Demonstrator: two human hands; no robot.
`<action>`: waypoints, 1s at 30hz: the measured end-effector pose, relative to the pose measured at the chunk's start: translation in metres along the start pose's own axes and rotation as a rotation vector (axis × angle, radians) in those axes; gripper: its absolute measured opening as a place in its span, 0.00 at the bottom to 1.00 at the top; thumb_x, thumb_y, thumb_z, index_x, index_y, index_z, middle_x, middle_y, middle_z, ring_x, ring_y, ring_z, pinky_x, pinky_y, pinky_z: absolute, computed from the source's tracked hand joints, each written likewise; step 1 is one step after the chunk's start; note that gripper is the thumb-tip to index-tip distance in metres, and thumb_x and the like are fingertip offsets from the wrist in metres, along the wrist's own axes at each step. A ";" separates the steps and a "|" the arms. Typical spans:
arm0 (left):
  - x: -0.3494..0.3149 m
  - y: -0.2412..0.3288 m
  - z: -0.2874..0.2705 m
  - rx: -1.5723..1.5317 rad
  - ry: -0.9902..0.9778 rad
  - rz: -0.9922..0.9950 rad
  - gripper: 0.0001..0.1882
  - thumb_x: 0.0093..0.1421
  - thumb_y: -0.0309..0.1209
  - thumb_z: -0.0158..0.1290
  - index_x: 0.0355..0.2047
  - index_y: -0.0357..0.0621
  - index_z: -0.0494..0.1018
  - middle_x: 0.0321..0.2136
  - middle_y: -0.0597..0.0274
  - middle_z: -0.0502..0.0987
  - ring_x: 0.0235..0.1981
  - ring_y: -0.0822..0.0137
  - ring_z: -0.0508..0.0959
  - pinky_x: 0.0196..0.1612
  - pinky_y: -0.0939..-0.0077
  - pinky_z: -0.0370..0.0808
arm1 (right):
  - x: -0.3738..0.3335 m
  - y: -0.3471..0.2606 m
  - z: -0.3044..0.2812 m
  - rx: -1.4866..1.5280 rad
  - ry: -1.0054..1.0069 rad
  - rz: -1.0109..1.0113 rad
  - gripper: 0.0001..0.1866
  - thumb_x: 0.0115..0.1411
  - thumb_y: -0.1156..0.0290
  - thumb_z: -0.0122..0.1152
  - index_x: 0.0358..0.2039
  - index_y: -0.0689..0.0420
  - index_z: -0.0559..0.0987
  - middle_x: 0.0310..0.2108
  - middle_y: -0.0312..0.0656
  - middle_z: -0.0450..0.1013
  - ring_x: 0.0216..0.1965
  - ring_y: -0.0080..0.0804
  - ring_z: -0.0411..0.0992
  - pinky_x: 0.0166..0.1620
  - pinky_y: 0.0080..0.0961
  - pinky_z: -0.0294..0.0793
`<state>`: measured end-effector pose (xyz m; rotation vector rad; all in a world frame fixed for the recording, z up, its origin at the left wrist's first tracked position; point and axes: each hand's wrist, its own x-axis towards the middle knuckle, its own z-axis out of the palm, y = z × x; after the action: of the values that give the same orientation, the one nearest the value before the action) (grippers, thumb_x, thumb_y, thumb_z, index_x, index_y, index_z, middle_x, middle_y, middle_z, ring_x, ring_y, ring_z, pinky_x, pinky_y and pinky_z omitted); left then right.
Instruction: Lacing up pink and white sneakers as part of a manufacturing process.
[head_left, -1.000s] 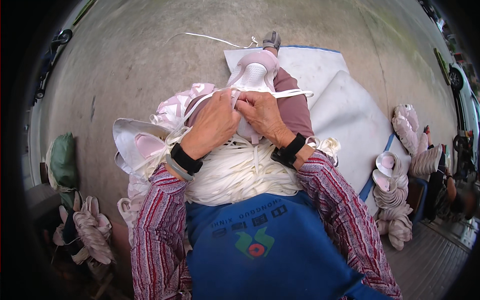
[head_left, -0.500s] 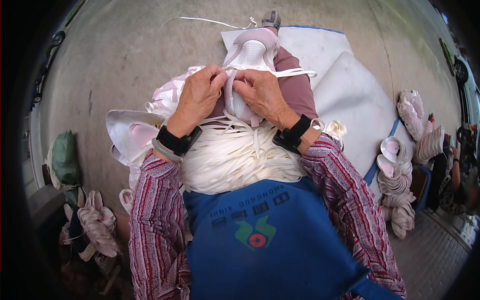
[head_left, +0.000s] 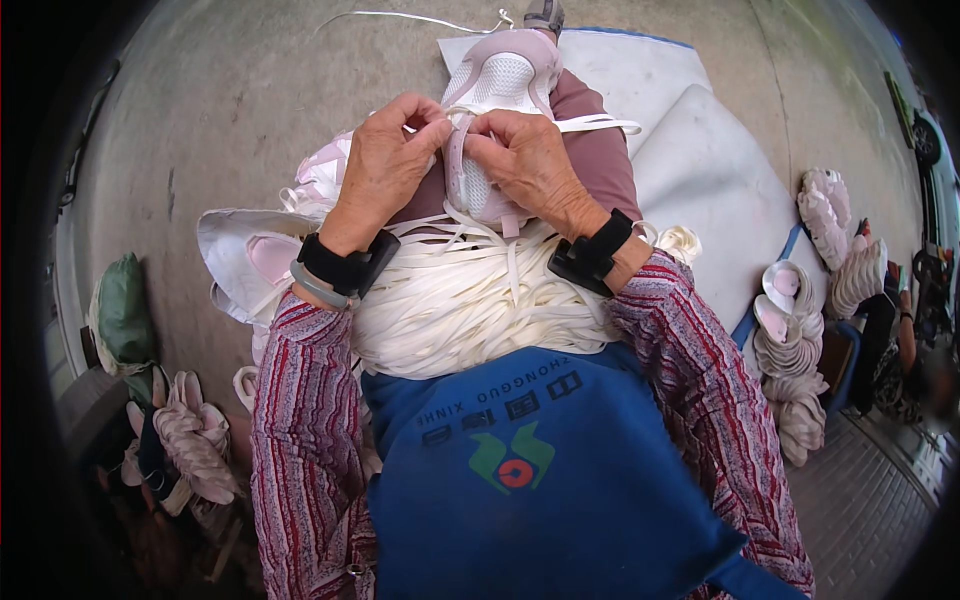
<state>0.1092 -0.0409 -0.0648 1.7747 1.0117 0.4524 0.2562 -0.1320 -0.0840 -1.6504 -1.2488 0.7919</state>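
A white mesh and pale pink shoe upper (head_left: pixel 507 75) lies across my lap, its toe pointing away from me. My left hand (head_left: pixel 388 165) is at its left edge, thumb and forefinger pinched together; what lies between those fingertips is too small to make out. From the right, my right hand (head_left: pixel 532 168) grips the upper by the opening beside the pink-edged tongue (head_left: pixel 456 165). A white shoelace (head_left: pixel 598 124) sticks out to the right above my right hand. A thick heap of cream shoelaces (head_left: pixel 480 305) covers my lap below the shoe upper.
More pink-white uppers (head_left: pixel 325 170) lie left of my knee, beside a white bag-like piece (head_left: pixel 235 255). A white sheet (head_left: pixel 690 190) spreads to the right. Stacked uppers (head_left: pixel 790 350) stand farther right, near another person's arm (head_left: pixel 907 335). A green sack (head_left: pixel 125 315) is at left.
Both hands and the shoe upper sit slightly higher in the picture. My left hand has drawn a little left, its fingertips now away from the tongue; my right hand keeps its grip.
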 end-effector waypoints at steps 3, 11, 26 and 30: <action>0.001 -0.003 0.004 0.097 0.030 0.189 0.06 0.56 0.27 0.54 0.32 0.39 0.74 0.28 0.53 0.75 0.25 0.55 0.75 0.31 0.70 0.72 | 0.000 0.001 0.001 -0.005 0.010 0.018 0.11 0.53 0.66 0.57 0.27 0.61 0.80 0.21 0.50 0.75 0.23 0.45 0.74 0.30 0.33 0.73; -0.010 0.001 0.005 0.210 0.093 0.354 0.06 0.56 0.28 0.53 0.32 0.38 0.73 0.27 0.55 0.74 0.30 0.55 0.76 0.34 0.69 0.72 | 0.000 0.000 0.000 -0.169 0.010 -0.166 0.10 0.55 0.68 0.57 0.29 0.63 0.79 0.20 0.46 0.73 0.22 0.35 0.72 0.27 0.29 0.71; -0.035 0.056 0.048 -0.949 -0.459 -0.704 0.25 0.68 0.46 0.38 0.37 0.34 0.72 0.26 0.55 0.77 0.25 0.66 0.78 0.32 0.76 0.77 | -0.110 -0.141 -0.089 0.615 -0.959 -0.273 0.06 0.59 0.74 0.60 0.34 0.63 0.78 0.24 0.39 0.76 0.20 0.26 0.73 0.21 0.21 0.68; -0.039 0.044 0.062 -0.814 -0.505 -0.483 0.17 0.65 0.37 0.39 0.36 0.36 0.71 0.16 0.65 0.71 0.17 0.71 0.73 0.22 0.75 0.72 | -0.130 -0.130 -0.100 0.609 -0.997 0.004 0.07 0.61 0.71 0.56 0.36 0.61 0.78 0.22 0.37 0.74 0.18 0.24 0.70 0.22 0.21 0.67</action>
<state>0.1484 -0.1150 -0.0464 0.8092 0.7047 0.0662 0.2565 -0.2715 0.0719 -0.7289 -1.4089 1.9026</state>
